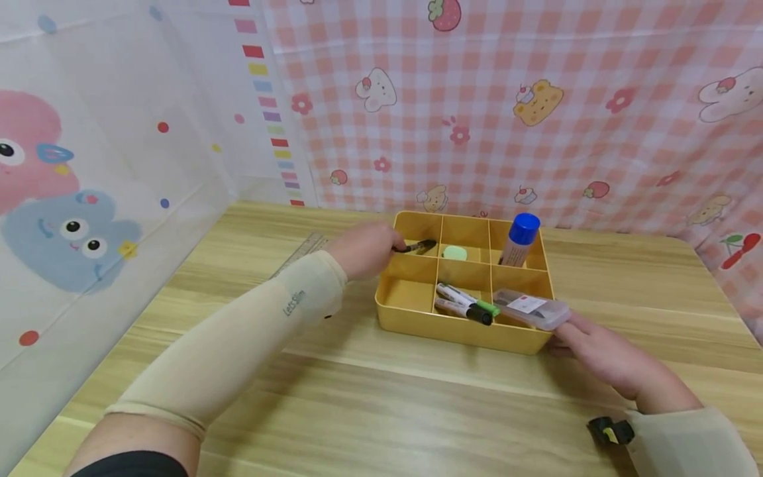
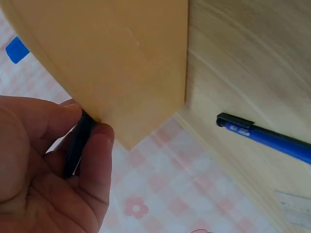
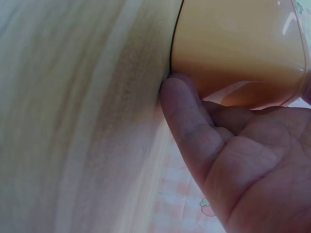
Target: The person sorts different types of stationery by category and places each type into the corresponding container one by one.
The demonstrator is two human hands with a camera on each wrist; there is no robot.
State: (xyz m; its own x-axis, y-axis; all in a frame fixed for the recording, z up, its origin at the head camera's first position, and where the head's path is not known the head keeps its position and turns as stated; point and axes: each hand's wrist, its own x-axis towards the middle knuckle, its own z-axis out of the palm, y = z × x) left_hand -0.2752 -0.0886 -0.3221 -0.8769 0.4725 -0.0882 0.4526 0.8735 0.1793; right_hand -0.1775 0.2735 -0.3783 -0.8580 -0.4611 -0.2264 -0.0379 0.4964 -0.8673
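Note:
A yellow organizer box (image 1: 465,338) with several compartments stands on the table. My left hand (image 1: 366,250) is at its back left corner, pinching a black pen (image 1: 422,246) that reaches over the back left compartment. In the left wrist view, thumb and fingers close round the dark pen (image 2: 80,143) beside the box wall. My right hand (image 1: 602,354) holds the box at its right front corner. Its fingers (image 3: 187,116) lie against the wall and bottom edge in the right wrist view; part of the thumb is cut off by the frame.
Inside the box are a blue-capped glue stick (image 1: 524,232), a pale green item (image 1: 456,253), a green-capped marker (image 1: 461,296), a black-capped marker (image 1: 467,310) and a tilted clear plastic case (image 1: 533,309). A blue pen (image 2: 272,138) and a clear ruler (image 1: 304,250) lie on the table at left.

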